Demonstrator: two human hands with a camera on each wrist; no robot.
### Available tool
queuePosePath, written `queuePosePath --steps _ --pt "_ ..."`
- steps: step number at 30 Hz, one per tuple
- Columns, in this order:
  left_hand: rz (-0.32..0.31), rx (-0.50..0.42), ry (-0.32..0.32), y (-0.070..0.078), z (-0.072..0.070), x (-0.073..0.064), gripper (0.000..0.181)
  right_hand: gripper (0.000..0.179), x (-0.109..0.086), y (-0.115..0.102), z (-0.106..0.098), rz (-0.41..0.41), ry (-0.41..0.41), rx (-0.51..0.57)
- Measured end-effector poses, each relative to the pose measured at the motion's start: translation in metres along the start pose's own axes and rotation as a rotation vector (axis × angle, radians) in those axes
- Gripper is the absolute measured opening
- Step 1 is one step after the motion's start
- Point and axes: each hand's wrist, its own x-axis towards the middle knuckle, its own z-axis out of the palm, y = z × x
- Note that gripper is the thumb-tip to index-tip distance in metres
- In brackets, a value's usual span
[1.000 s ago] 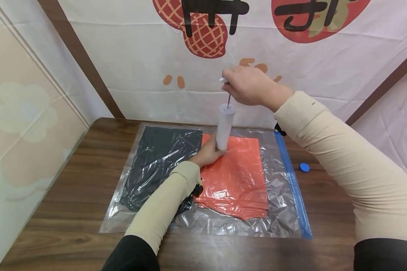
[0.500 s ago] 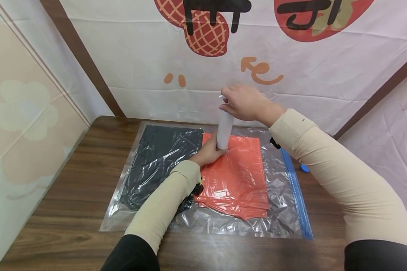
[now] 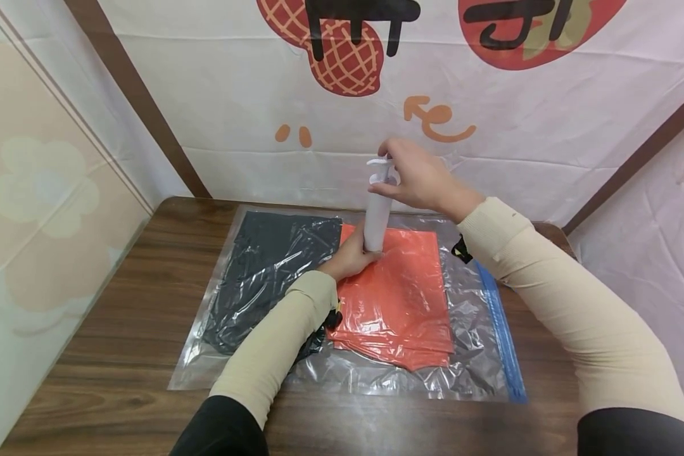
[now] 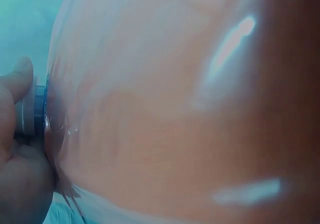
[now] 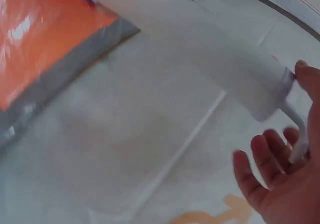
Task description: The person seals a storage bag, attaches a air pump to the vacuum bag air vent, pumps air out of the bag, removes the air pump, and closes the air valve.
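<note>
A white hand pump [image 3: 377,221] stands nearly upright, slightly tilted, on a clear vacuum storage bag [image 3: 479,335]. My left hand [image 3: 350,256] grips the foot of the pump, with the thumb in front; the left wrist view shows fingers around the valve [image 4: 37,107] against the plastic. At the top, my right hand [image 3: 418,174] is loosened around the pump handle [image 3: 379,162], its thumb touching the upper end of the tube. In the right wrist view its fingers [image 5: 260,159] are apart and only loosely bent beside the handle. Folded orange [image 3: 399,297] and black [image 3: 279,253] items lie inside the bag.
The bag lies flat on a brown wooden table [image 3: 114,316], its blue zip edge [image 3: 504,342] on the right. A printed white cloth [image 3: 234,95] hangs directly behind the table. My right forearm crosses above the bag's right side.
The handle and my right hand have come down, so the rod no longer stands out far. The right fingers have loosened since half a second ago. My left hand stays put.
</note>
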Motion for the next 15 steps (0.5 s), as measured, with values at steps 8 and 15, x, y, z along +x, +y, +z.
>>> queuePosePath --steps 8,15 --pt "-0.01 0.012 0.005 0.001 -0.002 -0.002 0.084 0.102 -0.016 0.002 0.049 0.171 0.253 0.572" --pt "-0.002 0.017 0.001 0.001 -0.002 -0.002 0.083 0.066 -0.023 0.002 0.083 0.148 0.394 0.77"
